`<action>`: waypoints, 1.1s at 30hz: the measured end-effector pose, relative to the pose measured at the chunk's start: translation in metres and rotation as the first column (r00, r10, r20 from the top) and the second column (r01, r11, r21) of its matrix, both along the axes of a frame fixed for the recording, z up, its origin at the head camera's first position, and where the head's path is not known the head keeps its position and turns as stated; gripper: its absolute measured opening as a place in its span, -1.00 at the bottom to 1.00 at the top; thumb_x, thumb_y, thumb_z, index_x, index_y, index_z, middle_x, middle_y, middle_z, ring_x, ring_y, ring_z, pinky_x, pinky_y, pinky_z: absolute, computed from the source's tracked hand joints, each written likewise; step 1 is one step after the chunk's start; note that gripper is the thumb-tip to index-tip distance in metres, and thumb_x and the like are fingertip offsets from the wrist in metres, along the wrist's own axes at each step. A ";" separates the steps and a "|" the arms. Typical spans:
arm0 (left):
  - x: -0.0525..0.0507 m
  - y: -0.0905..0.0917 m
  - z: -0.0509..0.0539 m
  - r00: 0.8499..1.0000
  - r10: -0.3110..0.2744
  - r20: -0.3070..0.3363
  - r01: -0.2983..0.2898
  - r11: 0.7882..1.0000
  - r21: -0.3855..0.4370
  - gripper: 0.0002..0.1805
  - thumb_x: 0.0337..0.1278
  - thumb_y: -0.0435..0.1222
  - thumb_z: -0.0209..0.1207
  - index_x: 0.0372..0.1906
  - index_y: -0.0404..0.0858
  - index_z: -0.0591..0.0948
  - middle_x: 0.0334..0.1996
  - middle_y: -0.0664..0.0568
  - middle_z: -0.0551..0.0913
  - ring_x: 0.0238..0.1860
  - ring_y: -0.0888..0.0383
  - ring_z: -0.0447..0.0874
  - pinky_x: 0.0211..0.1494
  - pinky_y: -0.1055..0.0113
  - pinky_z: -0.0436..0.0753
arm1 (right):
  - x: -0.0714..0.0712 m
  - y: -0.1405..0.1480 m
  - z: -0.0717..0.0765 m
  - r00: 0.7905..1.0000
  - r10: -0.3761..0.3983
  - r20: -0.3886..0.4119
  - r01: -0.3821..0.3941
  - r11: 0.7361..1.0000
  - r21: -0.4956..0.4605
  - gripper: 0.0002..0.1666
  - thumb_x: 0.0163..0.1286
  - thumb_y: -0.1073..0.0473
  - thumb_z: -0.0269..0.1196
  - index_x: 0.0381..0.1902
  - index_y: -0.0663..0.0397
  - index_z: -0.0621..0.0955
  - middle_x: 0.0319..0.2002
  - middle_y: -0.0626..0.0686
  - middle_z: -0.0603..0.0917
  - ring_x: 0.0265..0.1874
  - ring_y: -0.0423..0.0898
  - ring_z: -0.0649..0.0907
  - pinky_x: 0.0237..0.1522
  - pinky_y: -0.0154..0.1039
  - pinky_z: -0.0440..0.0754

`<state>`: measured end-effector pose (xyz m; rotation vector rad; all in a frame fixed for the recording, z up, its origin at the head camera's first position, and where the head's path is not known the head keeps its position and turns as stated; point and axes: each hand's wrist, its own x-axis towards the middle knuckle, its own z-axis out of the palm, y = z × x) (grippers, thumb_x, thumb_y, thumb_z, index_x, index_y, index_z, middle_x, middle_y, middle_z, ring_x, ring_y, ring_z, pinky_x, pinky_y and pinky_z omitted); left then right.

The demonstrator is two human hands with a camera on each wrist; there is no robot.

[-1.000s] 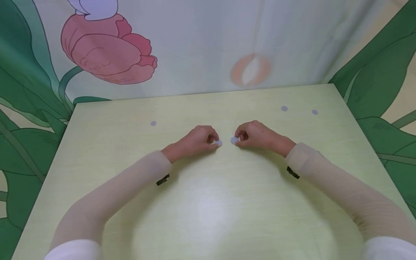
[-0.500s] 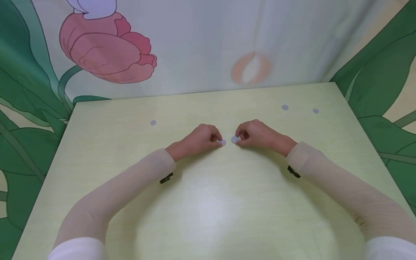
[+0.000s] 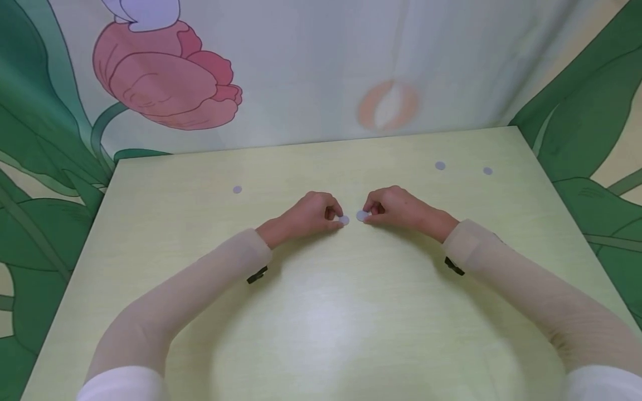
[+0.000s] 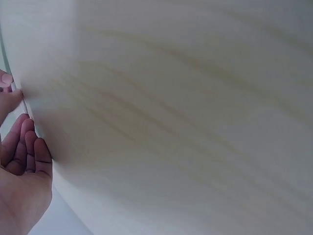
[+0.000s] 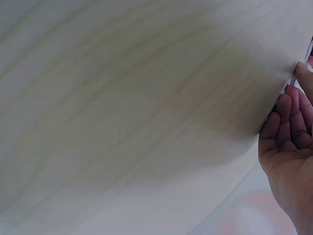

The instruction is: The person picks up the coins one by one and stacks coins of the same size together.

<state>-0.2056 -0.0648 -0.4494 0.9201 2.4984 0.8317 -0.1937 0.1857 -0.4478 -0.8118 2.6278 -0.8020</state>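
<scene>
Near the middle of the table, my left hand [image 3: 312, 214] pinches a small flat pale-lilac disc [image 3: 344, 220] between thumb and forefinger. Facing it, my right hand [image 3: 398, 207] pinches a similar, slightly larger-looking disc [image 3: 361, 215] the same way. A narrow gap separates the two discs, both low at the tabletop. In the left wrist view, the other fingers of the left hand [image 4: 27, 171] curl beside the table surface. The right wrist view has the right hand [image 5: 288, 137] at its right edge, fingers likewise curled. Neither disc shows clearly in the wrist views.
Three more lilac discs lie on the pale wooden table [image 3: 321, 312]: one at the back left [image 3: 237, 190], a disc at the back right [image 3: 439, 166], and another disc farther right [image 3: 487, 171]. A patterned curtain [image 3: 301, 72] hangs behind the table's far edge.
My left hand has slid a little to the right with its disc, narrowing the gap to the other disc, then stayed put. The right hand has hardly moved.
</scene>
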 end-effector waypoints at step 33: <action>0.000 0.002 -0.005 0.999 0.034 -0.024 -0.034 0.999 0.020 -0.78 0.21 -0.23 0.41 -0.18 -0.31 0.75 -0.44 0.03 0.61 -0.37 0.16 0.50 -0.26 0.39 0.48 | 0.002 0.014 -0.001 0.996 0.002 -0.095 -0.001 1.000 0.019 -0.68 0.35 0.09 0.43 -0.01 0.12 0.69 -0.40 -0.08 0.63 -0.37 -0.14 0.56 -0.19 -0.23 0.57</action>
